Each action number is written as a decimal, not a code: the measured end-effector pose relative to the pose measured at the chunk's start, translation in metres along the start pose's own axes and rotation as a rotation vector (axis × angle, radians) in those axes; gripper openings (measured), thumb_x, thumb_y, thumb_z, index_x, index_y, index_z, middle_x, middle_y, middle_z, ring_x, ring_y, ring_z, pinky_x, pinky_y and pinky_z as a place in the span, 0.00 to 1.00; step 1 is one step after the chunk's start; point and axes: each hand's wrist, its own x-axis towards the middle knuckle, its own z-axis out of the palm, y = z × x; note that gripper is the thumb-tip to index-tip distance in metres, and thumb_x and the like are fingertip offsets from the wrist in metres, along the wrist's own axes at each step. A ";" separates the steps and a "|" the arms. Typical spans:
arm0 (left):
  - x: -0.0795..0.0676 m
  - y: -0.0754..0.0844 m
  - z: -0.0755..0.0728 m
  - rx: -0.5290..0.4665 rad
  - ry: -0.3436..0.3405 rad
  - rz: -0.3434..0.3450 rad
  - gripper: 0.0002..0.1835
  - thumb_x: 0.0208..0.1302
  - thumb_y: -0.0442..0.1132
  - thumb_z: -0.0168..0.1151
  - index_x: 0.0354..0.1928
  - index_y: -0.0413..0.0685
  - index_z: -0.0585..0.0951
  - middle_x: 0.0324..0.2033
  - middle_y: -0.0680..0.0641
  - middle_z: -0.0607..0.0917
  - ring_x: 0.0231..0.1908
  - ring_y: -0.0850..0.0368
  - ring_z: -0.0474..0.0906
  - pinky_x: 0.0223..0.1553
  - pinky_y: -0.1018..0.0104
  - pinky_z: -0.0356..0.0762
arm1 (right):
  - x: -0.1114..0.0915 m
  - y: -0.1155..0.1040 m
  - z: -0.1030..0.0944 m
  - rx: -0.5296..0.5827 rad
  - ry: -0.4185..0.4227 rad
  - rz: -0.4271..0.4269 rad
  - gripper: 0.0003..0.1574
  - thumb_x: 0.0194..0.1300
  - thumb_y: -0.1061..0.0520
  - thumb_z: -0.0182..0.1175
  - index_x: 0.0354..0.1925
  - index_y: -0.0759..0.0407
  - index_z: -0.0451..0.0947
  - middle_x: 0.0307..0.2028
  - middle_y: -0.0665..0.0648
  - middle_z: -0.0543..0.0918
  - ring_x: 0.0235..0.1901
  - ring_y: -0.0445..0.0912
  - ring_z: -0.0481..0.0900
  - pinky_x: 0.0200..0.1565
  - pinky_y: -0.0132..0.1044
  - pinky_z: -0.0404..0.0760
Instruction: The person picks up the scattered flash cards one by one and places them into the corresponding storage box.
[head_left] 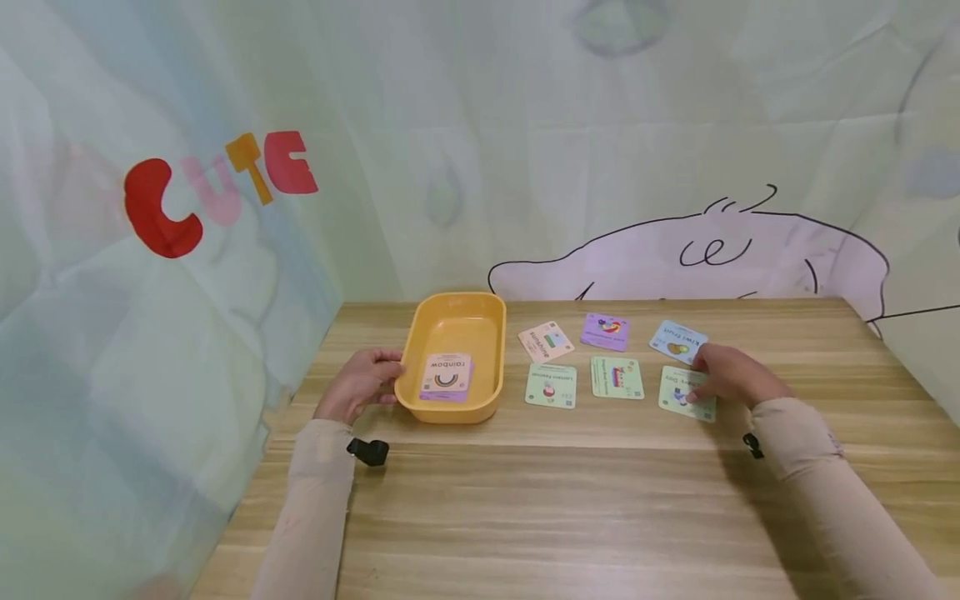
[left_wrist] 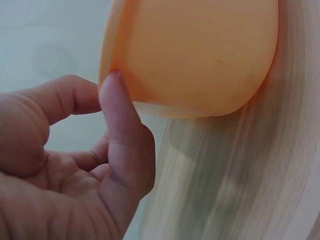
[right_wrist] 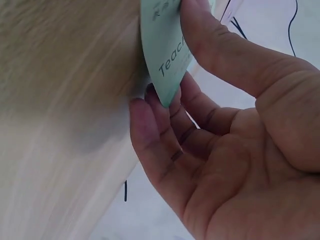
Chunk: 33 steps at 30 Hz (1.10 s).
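Observation:
My left hand (head_left: 363,383) pinches the left rim of a yellow plastic tray (head_left: 491,408), thumb and finger meeting at its edge in the left wrist view. Inside the tray lies a rainbow card (head_left: 447,367) on top of a purple one. Over on the right, my right hand (head_left: 738,375) holds a green card (head_left: 677,396) by its right side. In the right wrist view the thumb presses that card's face, which reads "Teach", and the fingertips curl at its lower corner. Just above sits a blue kiwi fruit card (head_left: 675,340), partly overlapped by the right hand.
Between tray and right hand lie a cream card (head_left: 546,342), a purple card (head_left: 606,332), a green Lantern Festival card (head_left: 551,385) and a green boat card (head_left: 617,377). The wooden table (head_left: 525,517) ends at a printed cloth (head_left: 420,208) behind and left.

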 end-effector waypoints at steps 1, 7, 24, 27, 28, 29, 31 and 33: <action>0.000 0.000 0.000 -0.001 0.002 0.001 0.21 0.76 0.38 0.56 0.66 0.37 0.71 0.53 0.40 0.78 0.40 0.54 0.80 0.36 0.65 0.86 | 0.001 0.000 0.000 0.004 -0.007 -0.001 0.35 0.55 0.56 0.77 0.51 0.77 0.73 0.46 0.71 0.79 0.45 0.60 0.76 0.54 0.60 0.76; 0.003 -0.001 0.000 -0.003 0.006 -0.009 0.21 0.76 0.39 0.56 0.66 0.38 0.71 0.53 0.41 0.78 0.41 0.53 0.79 0.37 0.65 0.86 | 0.004 0.004 0.001 0.024 -0.028 -0.014 0.34 0.54 0.57 0.77 0.51 0.75 0.74 0.49 0.72 0.79 0.48 0.61 0.75 0.57 0.62 0.73; 0.000 -0.001 0.001 -0.001 0.009 -0.009 0.20 0.77 0.38 0.55 0.65 0.37 0.71 0.52 0.40 0.78 0.41 0.52 0.78 0.37 0.65 0.86 | 0.004 0.025 0.011 0.238 0.003 -0.138 0.29 0.56 0.59 0.76 0.51 0.70 0.76 0.47 0.65 0.79 0.50 0.57 0.72 0.56 0.54 0.69; 0.000 0.000 0.000 -0.002 0.006 -0.009 0.21 0.77 0.38 0.55 0.65 0.37 0.71 0.52 0.41 0.78 0.41 0.53 0.78 0.37 0.65 0.86 | 0.003 0.027 0.013 0.249 0.027 -0.154 0.29 0.56 0.59 0.76 0.52 0.70 0.77 0.46 0.64 0.80 0.49 0.56 0.73 0.55 0.50 0.69; 0.000 0.000 0.000 -0.003 0.004 -0.008 0.21 0.76 0.38 0.55 0.65 0.37 0.71 0.52 0.41 0.78 0.41 0.53 0.78 0.37 0.65 0.86 | 0.003 0.027 0.013 0.250 0.039 -0.160 0.29 0.56 0.59 0.76 0.52 0.70 0.77 0.46 0.64 0.81 0.48 0.55 0.74 0.54 0.49 0.70; 0.000 0.000 0.000 -0.003 0.003 -0.007 0.21 0.76 0.38 0.55 0.66 0.37 0.71 0.53 0.40 0.78 0.41 0.53 0.79 0.37 0.65 0.86 | 0.002 0.027 0.013 0.249 0.049 -0.163 0.29 0.56 0.59 0.76 0.52 0.70 0.77 0.45 0.64 0.82 0.48 0.55 0.74 0.53 0.47 0.70; 0.000 0.000 -0.001 -0.004 0.000 -0.004 0.22 0.76 0.38 0.55 0.66 0.37 0.70 0.53 0.40 0.78 0.41 0.53 0.79 0.37 0.65 0.86 | 0.002 0.027 0.013 0.263 0.067 -0.168 0.28 0.56 0.59 0.76 0.51 0.70 0.78 0.45 0.63 0.83 0.47 0.54 0.75 0.52 0.45 0.70; 0.000 0.000 -0.001 -0.003 -0.001 0.000 0.22 0.76 0.38 0.55 0.66 0.37 0.70 0.53 0.40 0.78 0.41 0.53 0.79 0.37 0.65 0.86 | 0.001 0.026 0.013 0.279 0.076 -0.167 0.27 0.56 0.60 0.76 0.51 0.70 0.78 0.44 0.63 0.83 0.47 0.54 0.75 0.50 0.43 0.70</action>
